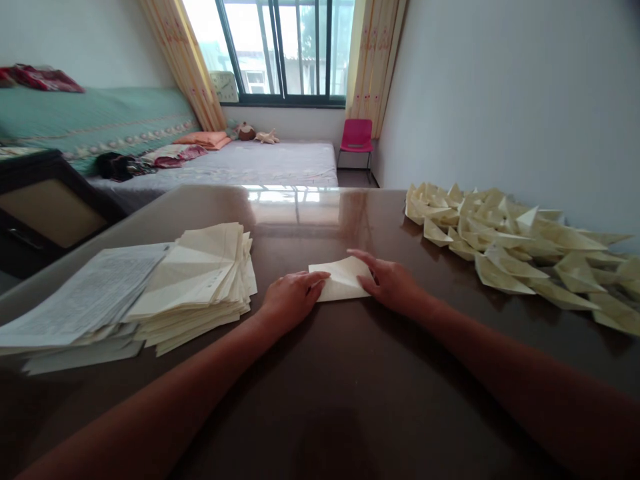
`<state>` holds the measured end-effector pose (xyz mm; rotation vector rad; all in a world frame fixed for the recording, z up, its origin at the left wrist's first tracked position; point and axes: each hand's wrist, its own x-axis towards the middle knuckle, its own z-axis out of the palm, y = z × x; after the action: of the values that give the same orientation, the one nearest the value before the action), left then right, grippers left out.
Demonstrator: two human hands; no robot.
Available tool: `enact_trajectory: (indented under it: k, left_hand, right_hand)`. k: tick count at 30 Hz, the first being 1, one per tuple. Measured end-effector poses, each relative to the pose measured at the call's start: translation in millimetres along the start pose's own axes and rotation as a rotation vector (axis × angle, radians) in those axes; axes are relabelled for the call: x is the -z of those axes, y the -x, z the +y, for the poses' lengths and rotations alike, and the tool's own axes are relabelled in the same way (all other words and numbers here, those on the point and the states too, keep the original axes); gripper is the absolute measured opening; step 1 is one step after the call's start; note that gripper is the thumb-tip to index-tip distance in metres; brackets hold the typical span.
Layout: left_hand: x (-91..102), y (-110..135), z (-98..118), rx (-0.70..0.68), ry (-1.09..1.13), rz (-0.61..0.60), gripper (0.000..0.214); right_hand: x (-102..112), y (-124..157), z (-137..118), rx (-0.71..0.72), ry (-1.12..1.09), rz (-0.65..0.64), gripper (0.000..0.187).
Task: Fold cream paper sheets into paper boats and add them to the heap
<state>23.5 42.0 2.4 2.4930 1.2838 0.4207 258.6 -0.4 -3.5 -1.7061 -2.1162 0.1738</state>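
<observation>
A folded sheet of cream paper [343,280] lies on the brown table in front of me. Over its left edge, my left hand [293,298] presses the paper with fingers and thumb close together. At the right end, my right hand [397,283] grips the same sheet, thumb on the near side and index finger raised at the far corner. The undersides of the fingers are hidden. Nearest my left hand is a thick stack of creased cream sheets [200,267].
Left of the stack lie printed white sheets [95,293]. Many folded paper boats [505,233] are heaped along the right side of the glossy table [320,400]. Beyond the far edge are a bed [280,160], a pink chair [357,137] and a window. A dark cabinet [45,207] stands at left.
</observation>
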Motion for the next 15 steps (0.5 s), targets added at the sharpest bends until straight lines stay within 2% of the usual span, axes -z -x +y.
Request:
enact_trajectory:
  k: [3, 7, 15]
  left_hand:
    - [0.1, 2.8, 2.3, -0.002, -0.142, -0.025, 0.039]
    - [-0.3, 3.5, 3.4, 0.008, -0.218, -0.055, 0.04]
    - [-1.7, 0.7, -0.7, -0.007, -0.21, -0.071, 0.04]
  right_hand:
    - [-1.2, 1.6, -0.9, 0.04, 0.096, -0.035, 0.032]
    - [-3.8, 0.5, -0.7, 0.033, 0.151, -0.048, 0.031]
    - [-6.9, -4.3, 2.4, 0.019, 0.135, -0.059, 0.033]
